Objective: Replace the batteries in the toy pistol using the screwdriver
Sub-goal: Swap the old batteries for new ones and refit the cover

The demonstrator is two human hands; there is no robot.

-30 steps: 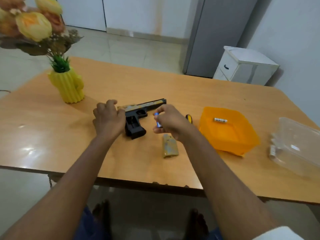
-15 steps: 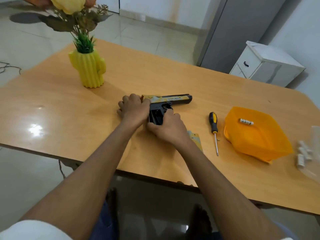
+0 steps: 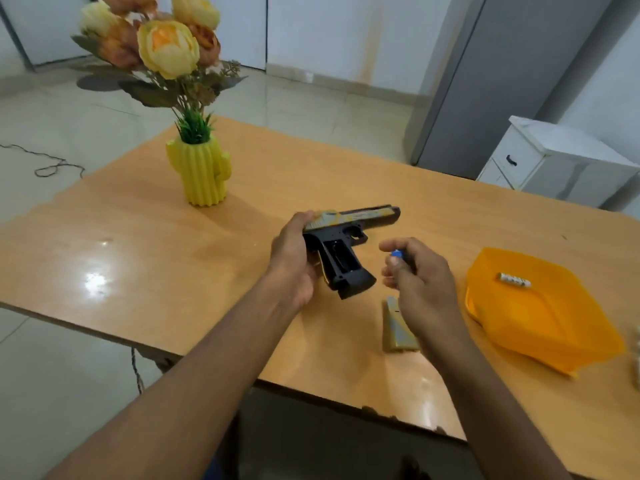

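Your left hand [image 3: 294,261] grips the toy pistol [image 3: 346,244] at the rear of its slide & back of the handle, lifting it off the desk [image 3: 173,271] w/ the barrel pointing right and the handle angled down toward you. The battery compartment [image 3: 337,259] in the handle is uncovered – a dark open slot facing up. Can't tell if a cell sits inside.

Your right hand [image 3: 420,282] hovers just right of the pistol handle, apart from it, fingers curled and pinching a small blue-tipped battery [image 3: 397,254] between thumb and fingertips.

The compartment cover [image 3: 394,327] – a tan, worn-looking panel – lies flat on the desk below your right hand, partly hidden by the wrist.

Further right sits an orange tray [image 3: 554,327] w/ one white battery [image 3: 514,279] lying in it near the far side. At the far right edge, small pale objects are cut off by the frame; can't tell what they are.

At the back left of the desk stands a yellow cactus-shaped vase [image 3: 204,174] w/ flowers [image 3: 166,46]. A white cabinet [image 3: 561,161] stands on the floor beyond the desk.
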